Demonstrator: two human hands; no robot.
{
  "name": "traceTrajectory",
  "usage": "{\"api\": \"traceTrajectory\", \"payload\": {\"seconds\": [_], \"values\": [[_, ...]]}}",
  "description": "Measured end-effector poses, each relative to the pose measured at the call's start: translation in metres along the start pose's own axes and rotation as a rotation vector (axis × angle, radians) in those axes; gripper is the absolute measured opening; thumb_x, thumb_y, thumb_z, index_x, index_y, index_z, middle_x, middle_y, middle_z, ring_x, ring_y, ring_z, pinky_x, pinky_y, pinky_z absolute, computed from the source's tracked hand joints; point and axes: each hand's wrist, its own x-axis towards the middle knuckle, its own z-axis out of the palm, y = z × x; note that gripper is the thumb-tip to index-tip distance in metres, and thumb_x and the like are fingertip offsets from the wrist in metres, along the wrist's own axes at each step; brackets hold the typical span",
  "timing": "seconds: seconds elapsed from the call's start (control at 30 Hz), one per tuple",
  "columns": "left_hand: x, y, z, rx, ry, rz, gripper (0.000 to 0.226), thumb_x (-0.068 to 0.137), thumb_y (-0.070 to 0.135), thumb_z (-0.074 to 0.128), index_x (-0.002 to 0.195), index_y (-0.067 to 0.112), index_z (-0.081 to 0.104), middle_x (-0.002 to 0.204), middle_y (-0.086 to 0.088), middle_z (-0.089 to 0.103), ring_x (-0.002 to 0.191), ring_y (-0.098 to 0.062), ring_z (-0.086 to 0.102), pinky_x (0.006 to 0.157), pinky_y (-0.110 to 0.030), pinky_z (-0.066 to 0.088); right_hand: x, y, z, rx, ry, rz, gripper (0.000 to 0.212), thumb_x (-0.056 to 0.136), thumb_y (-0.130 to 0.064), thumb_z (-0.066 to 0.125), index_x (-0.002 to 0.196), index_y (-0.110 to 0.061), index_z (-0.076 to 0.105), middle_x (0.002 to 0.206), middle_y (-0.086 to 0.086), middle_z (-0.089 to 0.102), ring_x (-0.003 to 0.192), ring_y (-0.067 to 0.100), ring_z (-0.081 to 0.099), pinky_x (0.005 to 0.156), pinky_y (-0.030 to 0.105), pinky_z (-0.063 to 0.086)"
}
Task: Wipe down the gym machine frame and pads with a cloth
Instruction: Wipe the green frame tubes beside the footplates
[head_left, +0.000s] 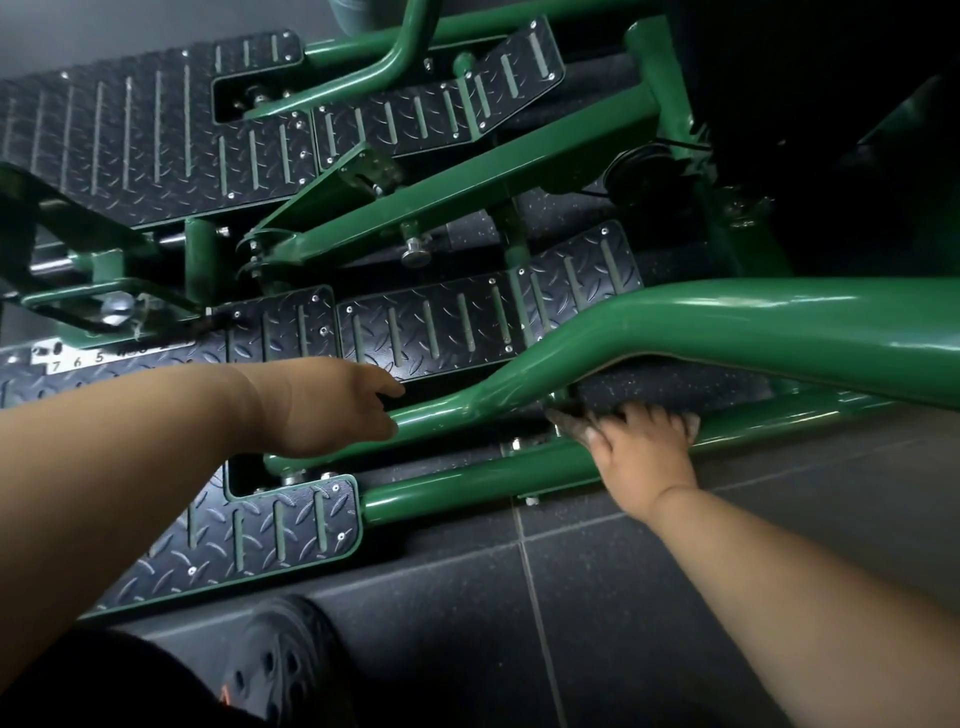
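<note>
The right hand (641, 447), right of centre in the lower half of the frame, presses down on a pale cloth (571, 423) with its fingers spread and bent over it, holding the cloth against the low green bar (467, 486) of the gym machine frame where that bar meets the tiled floor (649, 571). Only bits of the cloth show, a crumpled edge to the left of the fingers and a small patch at the right of the hand; the rest is hidden beneath the palm. Just above the hand a dark speckled surface (670, 384) lies under a thick green tube (727, 322) that sweeps in from the right edge and bends down toward the centre. The left hand (332, 400), in the middle of the frame, is wrapped around the thinner lower run of this tube, thumb on top; its fingers are out of sight behind the tube, so how tightly it grips cannot be told. Black tread plates (431, 332) with raised diamond patterning and green slots fill the upper left and centre, bolted to the frame. A strip of printed numbers (78, 359) sits at the left edge. At the bottom, a dark perforated shoe (291, 660) rests on the floor near another tread plate.
</note>
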Motion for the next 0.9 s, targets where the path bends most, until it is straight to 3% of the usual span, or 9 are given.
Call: {"api": "traceTrajectory", "payload": {"seconds": [0.17,0.27,0.33,0.4,0.57,0.63,0.73,0.8,0.9], "values": [[0.002,0.001,-0.001,0.011,-0.030,-0.025,0.061,0.101,0.048,0.060,0.157,0.030,0.043,0.135,0.006,0.069,0.120,-0.015,0.064,0.110,-0.036,0.047,-0.029,-0.057,0.008,0.119,0.011,-0.247,0.052,0.106,-0.047,0.026,0.150,-0.032,0.048,0.138,0.004,0.051,0.126,0.029,0.046,0.110,0.049,0.039],[0.005,0.005,0.003,0.010,-0.038,-0.021,0.068,0.093,0.060,0.057,0.155,0.037,0.043,0.133,0.006,0.069,0.114,-0.015,0.067,0.106,-0.038,0.052,-0.038,-0.077,0.021,0.120,0.067,-0.386,0.054,0.105,-0.044,0.043,0.158,-0.034,0.039,0.150,0.008,0.049,0.140,0.036,0.043,0.122,0.055,0.032],[0.006,0.006,0.008,0.024,-0.066,-0.025,0.078,0.084,0.067,0.054,0.156,0.039,0.042,0.130,0.006,0.070,0.107,-0.014,0.071,0.102,-0.039,0.055,-0.036,-0.067,0.025,0.110,0.099,-0.462,0.060,0.101,-0.041,0.056,0.158,-0.034,0.038,0.151,0.008,0.049,0.141,0.035,0.044,0.121,0.055,0.035],[0.006,0.008,0.012,0.042,-0.092,-0.013,0.069,0.094,0.062,0.056,0.157,0.038,0.039,0.135,0.006,0.069,0.104,-0.012,0.072,0.098,-0.038,0.057,-0.031,-0.039,0.025,0.110,0.107,-0.498,0.067,0.096,-0.040,0.067,0.156,-0.033,0.039,0.149,0.006,0.048,0.137,0.032,0.046,0.119,0.054,0.038],[0.001,0.015,0.016,0.120,-0.069,0.023,0.056,0.106,0.046,0.054,0.158,0.030,0.042,0.146,0.005,0.062,0.115,-0.011,0.064,0.101,-0.026,0.049,-0.028,0.031,0.031,0.095,0.211,-0.306,0.073,0.071,-0.028,0.090,0.135,-0.014,0.056,0.134,0.016,0.056,0.122,0.040,0.054,0.112,0.058,0.041],[0.000,0.015,0.018,0.094,-0.092,-0.004,0.058,0.104,0.050,0.055,0.158,0.032,0.041,0.141,0.007,0.065,0.101,-0.009,0.064,0.096,-0.025,0.049,-0.033,0.024,0.031,0.094,0.220,-0.363,0.069,0.062,-0.015,0.090,0.123,-0.012,0.058,0.129,0.017,0.058,0.114,0.042,0.058,0.102,0.058,0.049],[0.001,0.019,0.019,0.145,-0.102,0.003,0.057,0.105,0.050,0.052,0.158,0.030,0.044,0.149,0.014,0.058,0.117,-0.009,0.064,0.101,-0.017,0.044,-0.046,-0.011,0.032,0.124,0.222,-0.510,0.050,0.062,-0.015,0.083,0.109,-0.021,0.065,0.122,0.009,0.059,0.107,0.033,0.057,0.090,0.050,0.052],[0.002,0.022,0.019,0.160,-0.103,0.014,0.056,0.106,0.050,0.051,0.157,0.030,0.044,0.151,0.016,0.055,0.126,-0.009,0.061,0.107,-0.020,0.042,-0.060,-0.034,0.037,0.232,0.153,-0.427,0.043,0.069,-0.014,0.079,0.108,-0.029,0.068,0.115,0.001,0.056,0.104,0.026,0.054,0.086,0.044,0.052],[0.007,0.018,0.023,0.095,-0.087,0.017,0.057,0.101,0.053,0.056,0.155,0.037,0.045,0.136,0.015,0.067,0.119,-0.009,0.064,0.110,-0.030,0.047,-0.081,-0.074,0.034,0.674,-0.043,0.133,0.029,0.090,-0.014,0.067,0.110,-0.036,0.064,0.118,-0.004,0.048,0.099,0.021,0.052,0.087,0.039,0.052]]}}
